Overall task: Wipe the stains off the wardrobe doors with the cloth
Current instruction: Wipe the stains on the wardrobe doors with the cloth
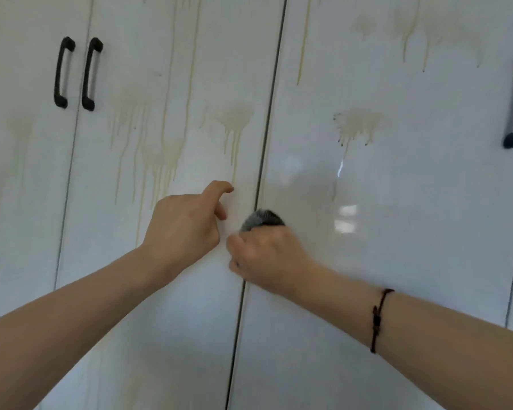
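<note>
At the seam [249,291] between the wardrobe doors [397,247], the right hand [267,255] is clenched round a grey cloth [262,220], which peeps out at its 12 o'clock against the panel. The left hand [184,226], at its 9 o'clock, has fingers loosely bent and holds nothing. Soft and light, the cloth likely crumples, so it wants wadding firmly under the palm. Yellowish drip stains [234,119] hang at 11 and 1 o'clock. The glossy panels give open sweep, and only the black handles [61,72], far out at 10 and 2 o'clock, could catch.
</note>
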`<state>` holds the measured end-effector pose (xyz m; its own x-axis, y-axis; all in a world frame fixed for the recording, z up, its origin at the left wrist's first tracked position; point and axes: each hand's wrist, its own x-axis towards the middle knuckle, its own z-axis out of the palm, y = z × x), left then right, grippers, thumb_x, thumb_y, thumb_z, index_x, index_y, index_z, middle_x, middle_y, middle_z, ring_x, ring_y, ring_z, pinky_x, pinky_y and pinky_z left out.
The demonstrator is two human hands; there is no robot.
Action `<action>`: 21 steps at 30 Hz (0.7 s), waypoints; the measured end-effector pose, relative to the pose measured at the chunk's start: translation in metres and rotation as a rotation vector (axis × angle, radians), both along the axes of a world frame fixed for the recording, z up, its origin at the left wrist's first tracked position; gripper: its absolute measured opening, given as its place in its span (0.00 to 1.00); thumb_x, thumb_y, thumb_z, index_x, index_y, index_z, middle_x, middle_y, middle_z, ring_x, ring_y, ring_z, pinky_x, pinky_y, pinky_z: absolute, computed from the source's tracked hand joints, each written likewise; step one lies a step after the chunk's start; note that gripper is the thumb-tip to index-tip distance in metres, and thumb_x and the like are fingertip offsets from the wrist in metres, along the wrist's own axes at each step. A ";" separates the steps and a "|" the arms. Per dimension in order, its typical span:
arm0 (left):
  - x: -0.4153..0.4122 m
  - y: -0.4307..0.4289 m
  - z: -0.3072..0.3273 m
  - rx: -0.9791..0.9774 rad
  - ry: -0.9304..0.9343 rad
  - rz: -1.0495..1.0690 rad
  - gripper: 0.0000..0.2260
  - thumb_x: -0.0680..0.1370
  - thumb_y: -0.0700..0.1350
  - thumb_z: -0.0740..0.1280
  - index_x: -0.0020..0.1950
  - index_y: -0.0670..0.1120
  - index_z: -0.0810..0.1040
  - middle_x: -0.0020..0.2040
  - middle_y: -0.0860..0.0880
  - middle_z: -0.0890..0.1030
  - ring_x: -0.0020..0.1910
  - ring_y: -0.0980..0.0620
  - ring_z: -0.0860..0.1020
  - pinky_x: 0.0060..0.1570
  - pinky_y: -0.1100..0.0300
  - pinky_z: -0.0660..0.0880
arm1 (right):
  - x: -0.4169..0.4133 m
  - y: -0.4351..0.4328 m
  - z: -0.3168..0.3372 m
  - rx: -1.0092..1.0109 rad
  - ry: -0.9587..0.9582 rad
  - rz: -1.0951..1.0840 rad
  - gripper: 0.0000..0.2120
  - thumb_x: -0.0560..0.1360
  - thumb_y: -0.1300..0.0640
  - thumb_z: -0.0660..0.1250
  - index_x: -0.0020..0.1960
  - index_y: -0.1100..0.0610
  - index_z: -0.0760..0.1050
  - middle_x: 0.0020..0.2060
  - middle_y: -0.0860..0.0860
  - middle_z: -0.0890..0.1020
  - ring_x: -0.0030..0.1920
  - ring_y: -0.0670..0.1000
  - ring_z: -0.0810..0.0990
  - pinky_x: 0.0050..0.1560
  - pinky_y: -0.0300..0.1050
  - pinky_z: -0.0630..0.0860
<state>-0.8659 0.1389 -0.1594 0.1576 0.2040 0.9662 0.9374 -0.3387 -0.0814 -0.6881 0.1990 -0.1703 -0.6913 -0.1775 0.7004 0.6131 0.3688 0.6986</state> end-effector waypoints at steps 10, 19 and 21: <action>0.022 0.005 0.145 0.065 0.352 -0.019 0.18 0.70 0.31 0.61 0.58 0.36 0.79 0.59 0.39 0.79 0.53 0.38 0.77 0.46 0.46 0.75 | -0.014 -0.001 0.131 -0.062 0.429 0.056 0.05 0.70 0.61 0.69 0.38 0.54 0.75 0.27 0.49 0.76 0.26 0.52 0.75 0.23 0.45 0.68; 0.013 -0.002 0.183 -0.272 0.474 0.075 0.11 0.77 0.44 0.72 0.54 0.39 0.77 0.49 0.42 0.76 0.45 0.41 0.77 0.43 0.49 0.74 | 0.044 -0.036 -0.008 -0.431 0.164 -0.140 0.09 0.77 0.57 0.67 0.38 0.51 0.73 0.32 0.46 0.74 0.31 0.48 0.73 0.26 0.44 0.66; 0.019 -0.004 0.198 -0.402 0.497 0.113 0.17 0.71 0.48 0.77 0.51 0.40 0.77 0.46 0.44 0.76 0.43 0.42 0.77 0.41 0.50 0.74 | 0.071 -0.042 0.013 -0.428 0.243 -0.185 0.10 0.79 0.55 0.66 0.38 0.51 0.75 0.32 0.46 0.75 0.31 0.48 0.74 0.26 0.43 0.65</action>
